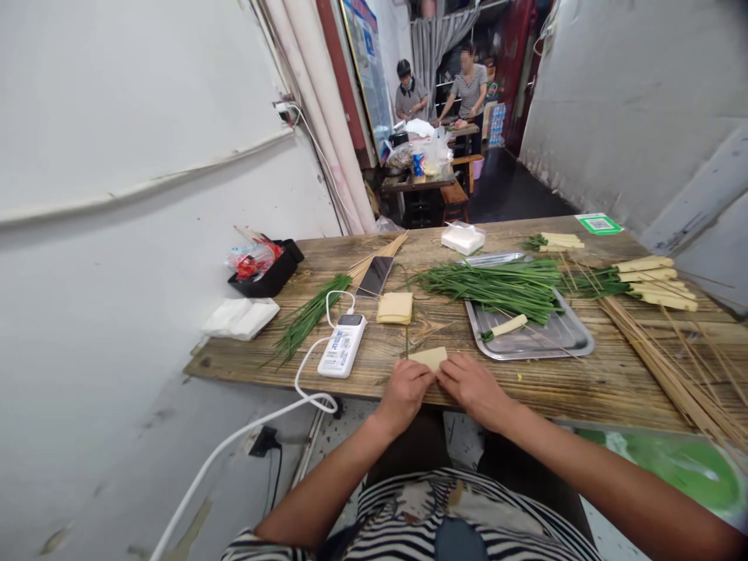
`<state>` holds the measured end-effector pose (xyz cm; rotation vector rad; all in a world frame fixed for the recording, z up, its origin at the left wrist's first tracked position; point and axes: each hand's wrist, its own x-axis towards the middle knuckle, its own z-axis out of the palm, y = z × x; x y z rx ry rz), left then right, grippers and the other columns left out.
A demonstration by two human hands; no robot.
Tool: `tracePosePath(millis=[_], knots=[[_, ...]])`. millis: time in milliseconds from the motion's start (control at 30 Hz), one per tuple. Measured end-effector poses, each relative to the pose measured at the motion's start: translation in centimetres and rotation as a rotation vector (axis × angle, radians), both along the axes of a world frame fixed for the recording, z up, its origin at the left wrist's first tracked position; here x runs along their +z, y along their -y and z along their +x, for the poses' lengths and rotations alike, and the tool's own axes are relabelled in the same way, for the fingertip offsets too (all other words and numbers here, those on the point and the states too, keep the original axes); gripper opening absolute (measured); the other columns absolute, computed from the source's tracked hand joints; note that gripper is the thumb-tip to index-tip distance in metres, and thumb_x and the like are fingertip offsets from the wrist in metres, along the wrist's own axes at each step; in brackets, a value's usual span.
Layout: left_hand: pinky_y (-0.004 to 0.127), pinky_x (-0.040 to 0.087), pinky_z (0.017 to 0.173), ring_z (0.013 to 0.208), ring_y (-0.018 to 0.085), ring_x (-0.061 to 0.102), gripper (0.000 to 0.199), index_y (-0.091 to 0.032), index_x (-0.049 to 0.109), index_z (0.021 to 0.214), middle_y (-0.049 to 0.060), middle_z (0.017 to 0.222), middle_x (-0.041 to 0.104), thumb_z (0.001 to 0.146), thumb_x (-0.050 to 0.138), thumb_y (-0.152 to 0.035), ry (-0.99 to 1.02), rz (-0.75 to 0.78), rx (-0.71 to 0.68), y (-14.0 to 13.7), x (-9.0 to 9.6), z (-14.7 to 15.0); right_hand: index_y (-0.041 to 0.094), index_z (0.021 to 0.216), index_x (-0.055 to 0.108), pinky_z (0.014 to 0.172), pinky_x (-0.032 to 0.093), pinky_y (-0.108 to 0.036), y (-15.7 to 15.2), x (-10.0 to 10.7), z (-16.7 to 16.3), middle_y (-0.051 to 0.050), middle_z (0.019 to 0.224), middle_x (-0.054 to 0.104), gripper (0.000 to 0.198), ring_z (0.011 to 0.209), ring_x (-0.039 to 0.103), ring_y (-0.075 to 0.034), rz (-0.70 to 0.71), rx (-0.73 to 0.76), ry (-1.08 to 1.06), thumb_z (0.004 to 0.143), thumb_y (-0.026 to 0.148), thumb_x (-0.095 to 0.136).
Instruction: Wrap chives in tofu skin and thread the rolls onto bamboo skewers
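Near the table's front edge, my left hand (403,391) and my right hand (472,387) pinch a pale yellow tofu sheet (431,358) from either side. Its near part is hidden by my fingers. A stack of square tofu sheets (396,307) lies just beyond. Green chives (496,284) are heaped across a metal tray (569,339) to the right, where one skewered tofu roll (509,326) with chives inside also rests. Several finished-looking rolls (651,274) on sticks lie at the far right, beside a long bundle of bamboo skewers (654,366).
To the left are a white power bank (343,347) with a cable, a phone (375,276), more chives (315,315), napkins (241,319) and a black container (266,273). A white box (463,238) stands at the back. Two people work at a farther table (418,182).
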<state>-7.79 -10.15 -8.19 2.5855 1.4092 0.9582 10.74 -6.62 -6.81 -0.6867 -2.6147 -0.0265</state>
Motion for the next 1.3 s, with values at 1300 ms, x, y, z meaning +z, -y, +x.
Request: tracePosePath(millis=[1300], knots=[[0.035, 0.034, 0.076, 0.078, 0.017, 0.057, 0.020, -0.023, 0.072, 0.085, 0.002, 0.078, 0.071, 0.091, 0.054, -0.030, 0.113, -0.065, 0.048, -0.2, 0.8, -2.0, 0.015, 0.080, 0.066, 0.069, 0.037, -0.026, -4.3, 1.0, 0.2, -0.004, 0.075, 0.060, 0.009, 0.076, 0.051, -0.016, -0.564, 0.106, -0.086, 0.085, 0.017, 0.059]])
